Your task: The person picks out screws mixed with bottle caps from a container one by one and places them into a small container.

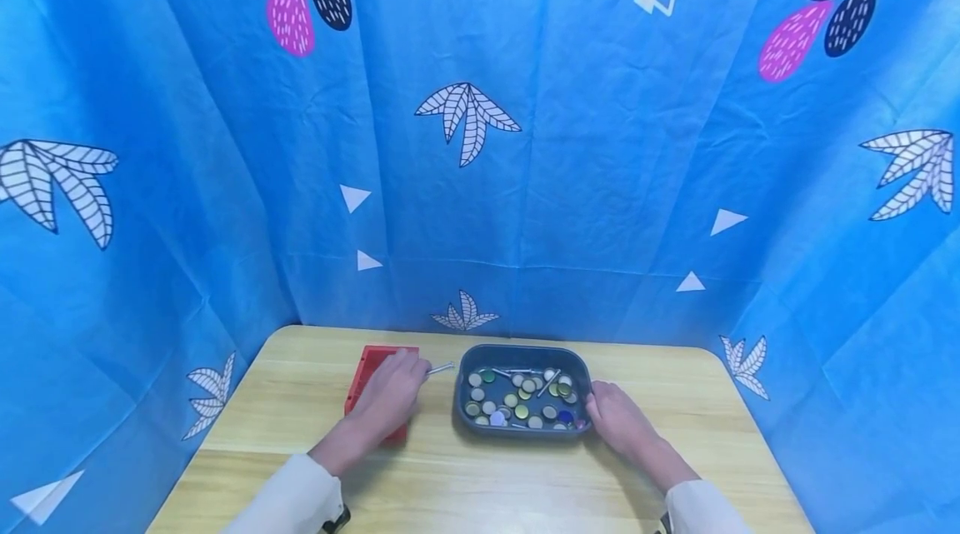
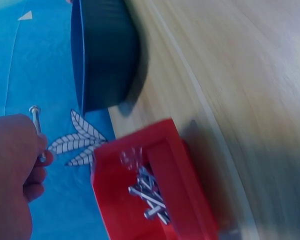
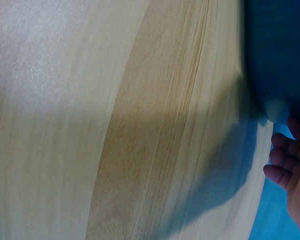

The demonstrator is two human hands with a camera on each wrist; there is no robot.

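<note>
My left hand (image 1: pixel 390 392) pinches a silver bolt (image 2: pixel 36 120) above the red box (image 1: pixel 358 376); the bolt's head end points toward the dark tray. In the left wrist view, more silver bolts (image 2: pixel 152 197) lie jumbled inside that box. The dark blue-grey tray (image 1: pixel 525 355) stands to the right of the box, with many bottle caps (image 1: pixel 521 411) and several bolts (image 1: pixel 549 382) scattered over its floor. At the tray's right end my right hand (image 1: pixel 622 424) grips the rim, with curled fingers (image 3: pixel 285 155) below the edge in the right wrist view.
A light wooden table (image 1: pixel 495 480) carries both containers. Blue patterned cloth (image 1: pixel 480 209) hangs behind the table and along both sides. The box and tray stand near the table's far edge with a narrow gap between them.
</note>
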